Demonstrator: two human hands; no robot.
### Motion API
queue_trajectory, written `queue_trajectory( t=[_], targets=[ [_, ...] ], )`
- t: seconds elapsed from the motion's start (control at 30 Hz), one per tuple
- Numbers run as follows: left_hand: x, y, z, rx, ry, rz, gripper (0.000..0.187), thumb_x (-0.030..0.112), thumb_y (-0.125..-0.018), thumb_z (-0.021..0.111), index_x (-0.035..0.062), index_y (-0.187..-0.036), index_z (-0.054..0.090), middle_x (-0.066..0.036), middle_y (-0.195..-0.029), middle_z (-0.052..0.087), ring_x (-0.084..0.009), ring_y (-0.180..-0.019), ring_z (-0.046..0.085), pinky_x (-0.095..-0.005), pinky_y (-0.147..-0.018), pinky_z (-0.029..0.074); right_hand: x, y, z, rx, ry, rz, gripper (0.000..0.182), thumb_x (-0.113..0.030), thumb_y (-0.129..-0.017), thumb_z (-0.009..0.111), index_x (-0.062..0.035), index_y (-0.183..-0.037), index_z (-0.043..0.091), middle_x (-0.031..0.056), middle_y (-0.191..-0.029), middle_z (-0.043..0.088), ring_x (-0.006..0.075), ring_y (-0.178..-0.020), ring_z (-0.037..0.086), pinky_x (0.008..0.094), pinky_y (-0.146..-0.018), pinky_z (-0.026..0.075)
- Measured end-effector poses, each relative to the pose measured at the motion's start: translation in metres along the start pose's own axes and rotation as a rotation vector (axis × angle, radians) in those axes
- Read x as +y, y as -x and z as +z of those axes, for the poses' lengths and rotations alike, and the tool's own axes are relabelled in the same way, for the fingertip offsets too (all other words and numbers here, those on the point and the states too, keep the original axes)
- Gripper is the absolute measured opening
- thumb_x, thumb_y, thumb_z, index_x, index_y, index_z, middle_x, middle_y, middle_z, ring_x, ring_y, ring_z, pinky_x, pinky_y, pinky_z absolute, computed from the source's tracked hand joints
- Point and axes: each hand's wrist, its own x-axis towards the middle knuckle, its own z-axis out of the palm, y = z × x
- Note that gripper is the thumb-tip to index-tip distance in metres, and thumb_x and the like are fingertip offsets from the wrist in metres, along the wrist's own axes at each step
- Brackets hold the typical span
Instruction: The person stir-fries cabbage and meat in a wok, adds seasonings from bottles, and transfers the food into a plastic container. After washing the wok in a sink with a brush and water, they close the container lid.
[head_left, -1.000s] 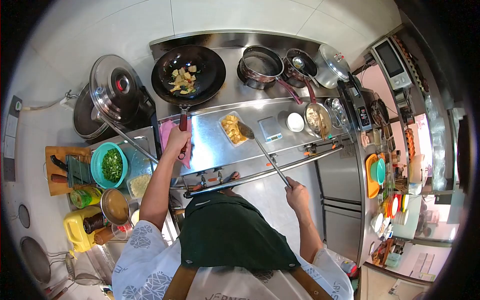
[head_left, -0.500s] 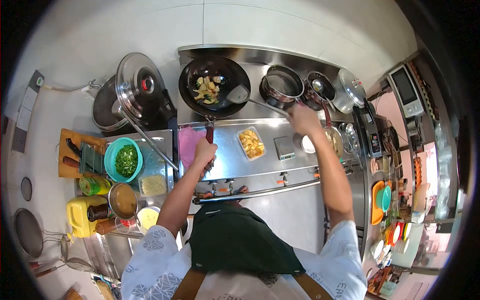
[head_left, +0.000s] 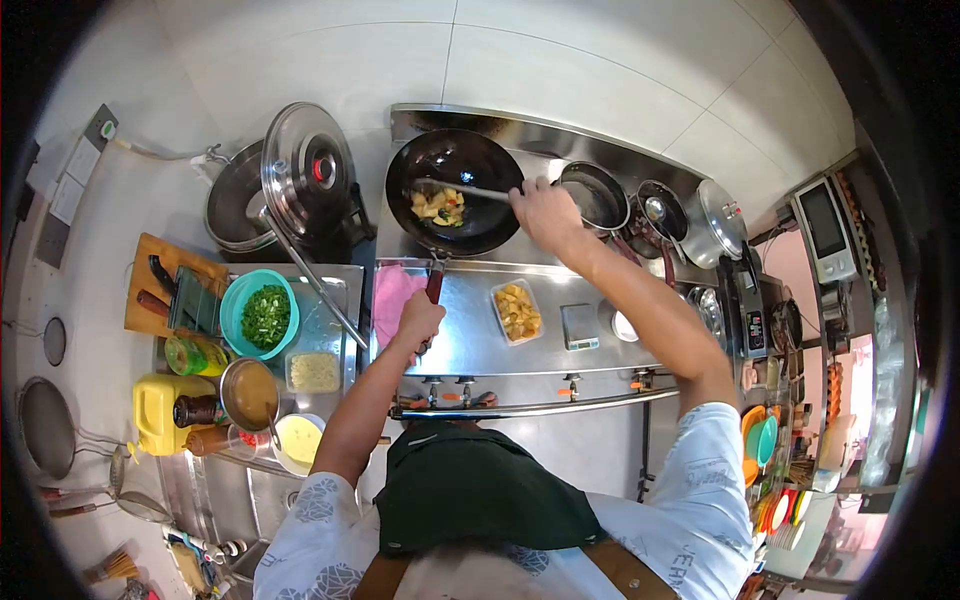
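Observation:
My left hand (head_left: 421, 318) is wrapped round the dark red handle of a black wok (head_left: 490, 225) on the stove. In my right hand (head_left: 546, 213) is the grip of a metal spatula (head_left: 478, 190), reaching leftward over the wok. Its blade dips in at the far side of the chopped food (head_left: 438, 208), yellowish pieces with some green, gathered in the wok's bottom. A pink cloth (head_left: 396, 300) lies beside the wok handle, left of my left hand. Nearer me on the steel counter are a clear tub of yellow chunks (head_left: 517, 312) and a small digital scale (head_left: 579, 327).
Pots and a small pan (head_left: 594, 196) stand right of the wok. At left are a large lidded pot (head_left: 306, 170), a turquoise bowl of chopped greens (head_left: 262, 312), a saucepan of brown liquid (head_left: 250, 392) and a yellow jug (head_left: 170, 412). A rail (head_left: 540, 411) runs along the stove front.
My right hand has swung left, bringing the spatula from the wok's right rim into the food, which is now bunched together. My left hand keeps its hold on the wok handle.

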Motion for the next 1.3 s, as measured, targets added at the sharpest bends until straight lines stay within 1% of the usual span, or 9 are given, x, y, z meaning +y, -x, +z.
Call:
queue_trajectory(
  t=[0.17, 0.33, 0.43, 0.63, 0.73, 0.83, 0.97, 1.1, 1.3],
  targets=[
    [-0.002, -0.002, -0.004, -0.025, -0.047, -0.007, 0.013, 0.006, -0.076, 0.055, -0.0061, -0.082, 0.057, -0.016, -0.057, 0.061, -0.0266, -0.044, 0.061, -0.0399, -0.04, 0.045, 0.034, 0.056, -0.033, -0.166, 0.075, -0.116, 0.036, -0.012, -0.088, 0.059, -0.0082, -0.124, 0.062, 0.0095, -0.103, 0.062, 0.0281, -0.092, 0.067, 0.036, -0.07, 0.056],
    [-0.009, -0.009, -0.003, -0.023, -0.076, 0.03, 0.014, 0.006, -0.076, 0.055, -0.006, -0.083, 0.058, -0.016, -0.058, 0.061, -0.0268, -0.044, 0.061, -0.0407, -0.041, 0.046, 0.019, 0.047, 0.019, -0.053, 0.101, 0.2, 0.05, -0.013, -0.089, 0.056, -0.0167, -0.139, 0.053, 0.0135, -0.101, 0.065, 0.0273, -0.096, 0.068, 0.038, -0.067, 0.057],
    [-0.002, -0.006, -0.005, -0.014, -0.127, 0.053, 0.014, 0.006, -0.076, 0.055, -0.0055, -0.083, 0.058, -0.016, -0.058, 0.062, -0.0268, -0.044, 0.062, -0.0409, -0.042, 0.046, -0.018, 0.029, 0.059, 0.062, 0.051, 0.323, 0.049, -0.01, -0.089, 0.054, -0.0152, -0.138, 0.053, 0.0146, -0.102, 0.066, 0.0297, -0.093, 0.069, 0.0404, -0.067, 0.057],
    [-0.009, -0.011, -0.015, 0.0, -0.147, 0.088, 0.013, 0.007, -0.076, 0.057, -0.0017, -0.084, 0.059, -0.015, -0.058, 0.062, -0.0265, -0.045, 0.063, -0.041, -0.042, 0.048, -0.021, 0.088, 0.008, -0.382, -0.216, 0.204, 0.049, -0.011, -0.087, 0.056, -0.0128, -0.136, 0.055, 0.0203, -0.109, 0.065, 0.0364, -0.09, 0.07, 0.0476, -0.073, 0.057],
    [-0.003, -0.007, -0.022, -0.025, -0.162, 0.016, 0.014, 0.009, -0.076, 0.057, 0.0001, -0.086, 0.061, -0.016, -0.06, 0.063, -0.0266, -0.048, 0.065, -0.0412, -0.045, 0.049, 0.001, 0.088, -0.024, -0.399, -0.25, 0.271, 0.035, -0.014, -0.089, 0.055, -0.0021, -0.121, 0.062, 0.023, -0.107, 0.068, 0.0349, -0.096, 0.071, 0.046, -0.079, 0.057],
    [0.0, -0.007, -0.03, -0.013, -0.257, 0.044, 0.018, 0.012, -0.078, 0.058, 0.0015, -0.091, 0.062, -0.015, -0.063, 0.064, -0.0268, -0.052, 0.066, -0.0411, -0.048, 0.05, 0.011, 0.063, 0.033, -0.315, -0.372, 0.308, 0.035, -0.015, -0.089, 0.054, -0.0073, -0.121, 0.065, 0.0247, -0.107, 0.069, 0.0367, -0.098, 0.069, 0.0477, -0.081, 0.056],
    [-0.033, -0.045, -0.041, -0.051, -0.334, 0.121, 0.022, 0.016, -0.08, 0.059, 0.0033, -0.097, 0.063, -0.014, -0.065, 0.065, -0.027, -0.055, 0.067, -0.0409, -0.05, 0.051, 0.037, 0.064, 0.07, -0.268, -0.546, 0.225, 0.044, -0.019, -0.088, 0.055, -0.0284, -0.13, 0.065, 0.0201, -0.11, 0.069, 0.0358, -0.101, 0.068, 0.0483, -0.089, 0.053],
    [-0.026, -0.033, -0.045, -0.008, -0.293, 0.141, 0.019, 0.016, -0.08, 0.059, 0.0029, -0.093, 0.064, -0.015, -0.066, 0.066, -0.0269, -0.055, 0.067, -0.0409, -0.048, 0.049, 0.077, 0.087, 0.004, -0.485, -0.251, 0.221, 0.05, -0.015, -0.084, 0.058, -0.0335, -0.131, 0.064, 0.0134, -0.107, 0.072, 0.0318, -0.102, 0.069, 0.0436, -0.088, 0.056],
    [0.002, -0.009, -0.042, -0.01, -0.334, 0.128, 0.018, 0.018, -0.081, 0.06, 0.0022, -0.089, 0.065, -0.017, -0.069, 0.067, -0.0305, -0.059, 0.068, -0.042, -0.053, 0.05, 0.049, 0.097, 0.005, -0.252, -0.096, 0.312, 0.028, -0.013, -0.089, 0.057, -0.0122, -0.115, 0.067, 0.0166, -0.099, 0.072, 0.031, -0.09, 0.072, 0.044, -0.073, 0.059]
  ],
)
